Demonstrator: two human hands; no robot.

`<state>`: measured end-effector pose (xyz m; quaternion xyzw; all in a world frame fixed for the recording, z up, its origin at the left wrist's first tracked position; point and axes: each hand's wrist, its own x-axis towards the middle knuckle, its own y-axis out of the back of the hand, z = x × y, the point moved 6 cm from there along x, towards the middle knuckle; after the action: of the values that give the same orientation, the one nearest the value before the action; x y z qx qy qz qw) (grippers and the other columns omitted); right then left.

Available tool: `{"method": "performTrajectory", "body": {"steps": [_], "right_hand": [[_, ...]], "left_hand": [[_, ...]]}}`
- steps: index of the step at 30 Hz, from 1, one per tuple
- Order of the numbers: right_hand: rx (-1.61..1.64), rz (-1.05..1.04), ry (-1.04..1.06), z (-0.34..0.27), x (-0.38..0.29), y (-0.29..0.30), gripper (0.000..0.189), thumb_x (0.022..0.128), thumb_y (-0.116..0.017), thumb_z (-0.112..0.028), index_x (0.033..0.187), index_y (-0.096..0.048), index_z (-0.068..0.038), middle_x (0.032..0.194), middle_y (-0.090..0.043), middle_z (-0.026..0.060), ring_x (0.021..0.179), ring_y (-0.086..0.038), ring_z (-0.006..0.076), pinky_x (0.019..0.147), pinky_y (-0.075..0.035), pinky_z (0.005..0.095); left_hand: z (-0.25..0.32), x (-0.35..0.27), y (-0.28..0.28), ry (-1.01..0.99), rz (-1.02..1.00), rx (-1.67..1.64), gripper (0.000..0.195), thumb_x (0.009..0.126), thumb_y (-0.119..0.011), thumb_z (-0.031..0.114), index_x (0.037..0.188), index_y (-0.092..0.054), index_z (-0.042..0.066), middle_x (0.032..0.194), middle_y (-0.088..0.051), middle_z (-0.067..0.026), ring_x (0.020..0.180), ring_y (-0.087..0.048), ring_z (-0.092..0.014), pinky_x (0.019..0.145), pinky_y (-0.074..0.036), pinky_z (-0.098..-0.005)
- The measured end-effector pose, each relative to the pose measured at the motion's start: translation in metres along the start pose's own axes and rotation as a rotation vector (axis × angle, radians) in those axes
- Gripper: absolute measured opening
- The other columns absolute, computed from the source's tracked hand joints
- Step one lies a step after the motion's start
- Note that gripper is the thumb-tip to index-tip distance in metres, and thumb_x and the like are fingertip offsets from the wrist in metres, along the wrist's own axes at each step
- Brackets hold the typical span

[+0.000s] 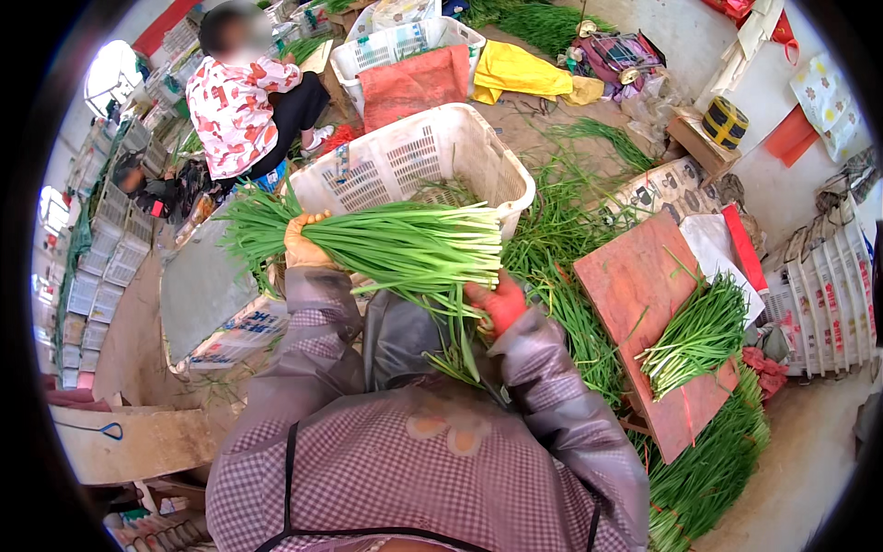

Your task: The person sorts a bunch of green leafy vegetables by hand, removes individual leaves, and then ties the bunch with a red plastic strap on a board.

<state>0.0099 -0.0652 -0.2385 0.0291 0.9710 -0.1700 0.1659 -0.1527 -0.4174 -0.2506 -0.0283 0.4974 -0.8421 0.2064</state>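
A large bunch of long green leafy stalks, seemingly garlic chives (407,238), lies across in front of me, its pale cut ends to the right. My left hand (307,241), in an orange glove, grips it near the leafy end. At the lower right, by the pale ends, is my right hand (498,303), in a red glove with fingertips showing; its fingers are at some stalks hanging down from the bunch (461,338). Whether they pinch them is not clear. Just beyond the bunch stands a white plastic crate (414,162) with a few loose stalks inside.
A reddish board (638,303) at the right bears a smaller bunch (703,331). Loose greens (566,241) cover the floor beside the crate. A grey-topped crate (207,290) stands left. A person in a patterned top (231,114) sits at the upper left; another person (141,183) is farther left.
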Motion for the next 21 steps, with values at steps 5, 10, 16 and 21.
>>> {"method": "performTrajectory", "body": {"steps": [5,10,16,21], "right_hand": [[0.273,0.100,-0.041,-0.031,-0.015,0.071,0.031,0.098,-0.052,-0.020,0.123,-0.058,-0.002,0.058,-0.043,-0.0060,0.040,-0.032,0.0031,0.034,-0.021,0.0217],[-0.255,-0.137,-0.132,-0.033,-0.033,0.054,0.040,0.096,-0.055,-0.038,0.113,-0.065,-0.003,0.071,-0.060,-0.0019,0.052,-0.048,0.0074,0.042,-0.035,0.0246],[-0.480,-0.052,-0.059,-0.033,-0.015,-0.035,0.031,0.090,-0.065,-0.035,0.085,-0.065,-0.004,0.056,-0.055,0.0005,0.045,-0.050,0.0129,0.045,-0.038,0.0277],[0.169,-0.311,-0.132,-0.012,-0.014,-0.034,0.018,0.096,-0.057,-0.019,0.086,-0.062,-0.005,0.049,-0.044,-0.0023,0.036,-0.036,0.0091,0.035,-0.026,0.0270]], "left_hand": [[0.008,-0.003,0.021,-0.055,0.091,0.119,0.014,0.079,-0.052,0.011,0.067,-0.049,0.005,0.070,-0.057,-0.0109,0.073,-0.058,-0.030,0.082,-0.052,-0.0442],[0.004,-0.009,0.022,-0.067,0.152,0.106,0.012,0.076,-0.054,0.011,0.066,-0.049,0.005,0.066,-0.055,-0.0110,0.071,-0.057,-0.030,0.081,-0.052,-0.0446],[-0.004,-0.009,0.014,-0.016,0.071,0.063,0.012,0.077,-0.055,0.011,0.067,-0.050,0.005,0.069,-0.058,-0.0109,0.071,-0.058,-0.029,0.081,-0.052,-0.0418],[0.002,-0.024,-0.001,-0.036,0.067,0.087,0.011,0.075,-0.056,0.010,0.067,-0.051,0.005,0.071,-0.059,-0.0112,0.072,-0.059,-0.028,0.081,-0.052,-0.0416]]}}
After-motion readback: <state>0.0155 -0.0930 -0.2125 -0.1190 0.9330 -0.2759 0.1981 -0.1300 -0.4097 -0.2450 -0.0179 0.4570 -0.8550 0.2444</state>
